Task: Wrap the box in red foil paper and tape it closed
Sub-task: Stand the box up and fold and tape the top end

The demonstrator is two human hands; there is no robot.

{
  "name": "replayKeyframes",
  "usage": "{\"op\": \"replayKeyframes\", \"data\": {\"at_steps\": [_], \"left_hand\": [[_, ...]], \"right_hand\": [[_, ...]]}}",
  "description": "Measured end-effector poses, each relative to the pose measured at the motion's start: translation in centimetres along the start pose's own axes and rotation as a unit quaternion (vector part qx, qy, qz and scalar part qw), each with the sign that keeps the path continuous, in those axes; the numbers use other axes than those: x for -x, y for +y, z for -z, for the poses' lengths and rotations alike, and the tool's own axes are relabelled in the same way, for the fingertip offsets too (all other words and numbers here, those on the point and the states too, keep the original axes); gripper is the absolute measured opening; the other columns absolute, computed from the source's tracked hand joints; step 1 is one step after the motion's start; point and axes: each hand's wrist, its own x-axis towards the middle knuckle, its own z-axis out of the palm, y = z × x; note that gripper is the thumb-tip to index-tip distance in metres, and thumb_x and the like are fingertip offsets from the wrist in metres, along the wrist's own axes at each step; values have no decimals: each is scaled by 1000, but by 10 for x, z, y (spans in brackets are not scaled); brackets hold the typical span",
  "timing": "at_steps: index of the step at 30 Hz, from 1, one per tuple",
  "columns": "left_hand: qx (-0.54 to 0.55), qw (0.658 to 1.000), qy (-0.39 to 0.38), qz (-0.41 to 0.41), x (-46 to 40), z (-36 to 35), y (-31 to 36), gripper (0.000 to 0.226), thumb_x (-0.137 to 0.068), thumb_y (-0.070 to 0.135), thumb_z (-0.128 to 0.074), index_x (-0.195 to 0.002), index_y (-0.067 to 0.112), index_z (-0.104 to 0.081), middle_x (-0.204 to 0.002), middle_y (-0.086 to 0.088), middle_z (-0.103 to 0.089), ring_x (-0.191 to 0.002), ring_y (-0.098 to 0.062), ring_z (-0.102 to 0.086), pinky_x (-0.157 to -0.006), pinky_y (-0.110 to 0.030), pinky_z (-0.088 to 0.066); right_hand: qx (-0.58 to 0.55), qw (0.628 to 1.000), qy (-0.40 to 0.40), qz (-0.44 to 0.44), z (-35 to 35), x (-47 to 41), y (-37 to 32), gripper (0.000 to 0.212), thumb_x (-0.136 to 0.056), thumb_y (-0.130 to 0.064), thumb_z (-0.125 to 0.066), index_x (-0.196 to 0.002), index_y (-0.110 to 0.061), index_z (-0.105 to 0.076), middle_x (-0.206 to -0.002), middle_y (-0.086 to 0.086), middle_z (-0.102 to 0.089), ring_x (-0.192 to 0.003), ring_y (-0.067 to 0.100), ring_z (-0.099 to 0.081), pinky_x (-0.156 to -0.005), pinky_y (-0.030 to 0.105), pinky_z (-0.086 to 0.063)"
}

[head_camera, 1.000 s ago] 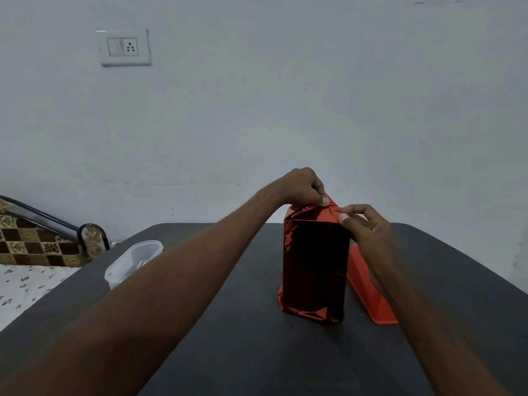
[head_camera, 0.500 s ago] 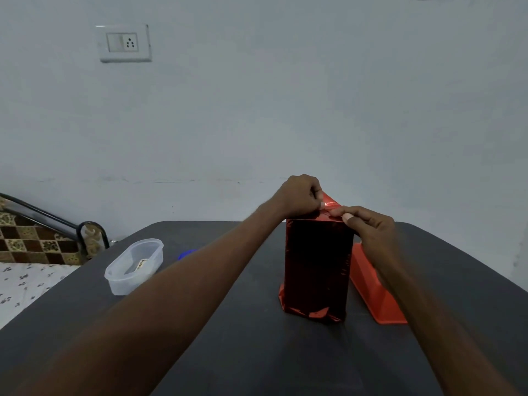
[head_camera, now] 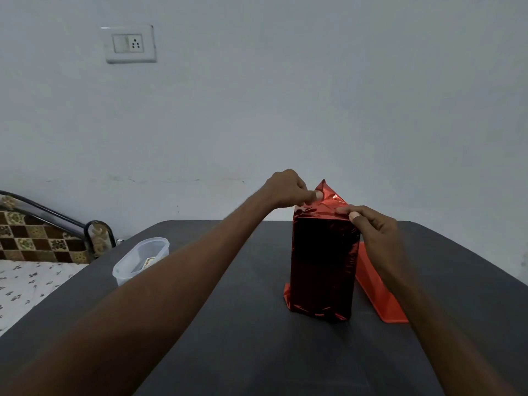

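The box [head_camera: 324, 261], sheathed in red foil paper [head_camera: 328, 200], is standing upright mid-table [head_camera: 257, 338]. The left hand [head_camera: 288, 188] is pinching the foil's raised top flap; the right hand [head_camera: 371, 227] is pinching its top right edge. An orange object [head_camera: 377, 290] is lying just behind; a clear plastic container [head_camera: 141, 260] is sitting well apart, left.

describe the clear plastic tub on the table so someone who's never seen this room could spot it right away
Start at the dark table and look to its left edge, near the patterned bed headboard. The plastic tub stands there, apart from the foil-wrapped box. It is the only see-through thing: oval, lidless, whitish, while its neighbours are red.
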Motion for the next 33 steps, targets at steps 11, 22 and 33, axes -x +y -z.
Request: {"op": "replayKeyframes", "data": {"at_steps": [11, 22, 33], "left_hand": [[-12, 987, -72, 140, -2, 0, 23, 44, -82, 35, -77, -57, 10, -51, -52, 0, -47, -43, -14, -35, -45, -21, -28], [-41, 988, -66, 130, -1, -2, 19, 46, -83, 35, -76, -79, -7, -57, -81, -29, -58, -57, -20, -40, -53, -26, -34], [14, 995, -34, 93, -1, 5, 20, 42, -74, 37, -84, -85, -2, -76, -70, -6, -67, -67, -16, -58, -65, -26, -46]], "right_hand": [[17, 1000, 2, 4, -1, 0, 1, 27, -102, -8, -50, -103, -11, -77, -104, 0, -76, -106, 9, -67, -82, 9, -48], [5, 1000, -4, -4, 0, 1, 0, 27, -102, -9, -49, -104, -11, -76, -106, 1, -75, -108, 9, -66, -83, 10, -49], [6, 1000, -3, -3, 0, 2, 0, 28, -104, -10, -47, -106, -11, -75, -108, 1, -75, -109, 8, -66, -83, 10, -49]]}}
